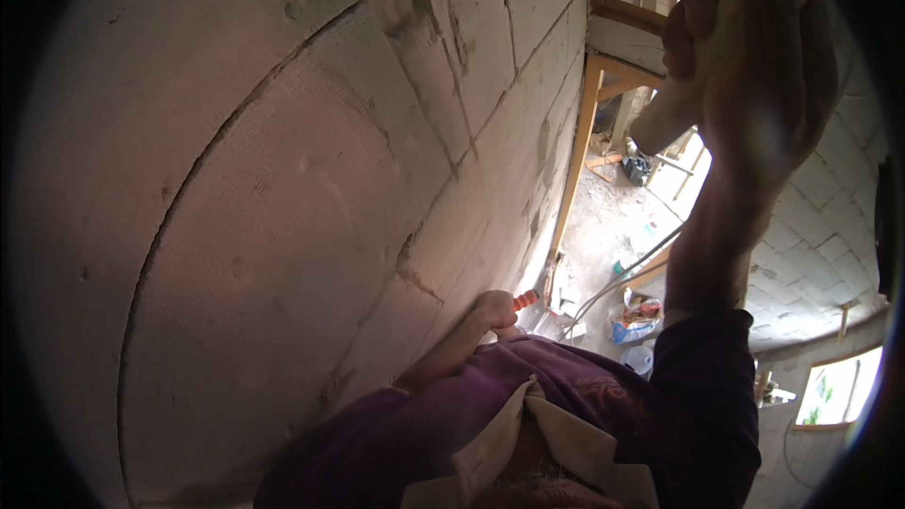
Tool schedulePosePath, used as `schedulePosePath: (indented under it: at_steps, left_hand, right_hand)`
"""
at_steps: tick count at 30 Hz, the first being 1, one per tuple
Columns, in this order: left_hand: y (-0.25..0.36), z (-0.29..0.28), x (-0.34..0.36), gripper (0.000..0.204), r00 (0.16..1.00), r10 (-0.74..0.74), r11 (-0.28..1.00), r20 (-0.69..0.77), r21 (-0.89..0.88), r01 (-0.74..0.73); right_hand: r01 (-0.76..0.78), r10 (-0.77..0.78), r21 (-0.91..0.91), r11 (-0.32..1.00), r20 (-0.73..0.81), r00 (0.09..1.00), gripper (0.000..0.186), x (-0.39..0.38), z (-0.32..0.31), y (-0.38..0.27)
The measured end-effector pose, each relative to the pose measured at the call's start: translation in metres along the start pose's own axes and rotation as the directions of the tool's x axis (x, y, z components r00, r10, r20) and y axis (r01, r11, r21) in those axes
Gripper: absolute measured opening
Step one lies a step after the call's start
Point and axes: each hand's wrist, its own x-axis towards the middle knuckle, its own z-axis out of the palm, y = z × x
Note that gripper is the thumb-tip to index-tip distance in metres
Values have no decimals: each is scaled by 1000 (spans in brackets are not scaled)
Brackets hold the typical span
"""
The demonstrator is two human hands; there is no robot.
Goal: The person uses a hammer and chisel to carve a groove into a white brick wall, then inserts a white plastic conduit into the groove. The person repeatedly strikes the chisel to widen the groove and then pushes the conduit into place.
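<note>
while right grip point(759, 85) overlaps doorway point(578, 155), bucket point(638, 359) near bag point(630, 328)

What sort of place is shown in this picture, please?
It looks like a building under construction or renovation. The block wall is bare with its joints showing, raw wooden framing edges the doorway, and a filled bag sits beyond.

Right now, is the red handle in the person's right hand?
No, the red handle sticks out of the left hand, down by the purple shirt.
</note>
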Motion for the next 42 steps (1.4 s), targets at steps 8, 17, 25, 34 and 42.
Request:
schedulePosePath:
  at_steps: [8,17,25,34,42]
  left_hand:
    - [18,-24,-29,43,998,59,997,-23,40,-58]
    - [-13,14,12,98,992,108,989,67,92,-114]
    - [-6,3,7,99,994,26,993,105,115,-38]
    - [-7,8,10,85,998,60,994,-7,95,-59]
    - [0,-6,-3,66,996,72,997,-45,33,-70]
  right_hand:
    - [-151,429,-419,896,721,544,43,-69,15,60]
    - [-726,750,-245,642,399,528,38,67,-20,-49]
    - [-185,111,137,973,423,899,38,-29,-6,47]
    - [-376,381,-116,919,495,780,38,-40,-12,40]
    - [-389,543,-379,840,579,608,45,-61,27,45]
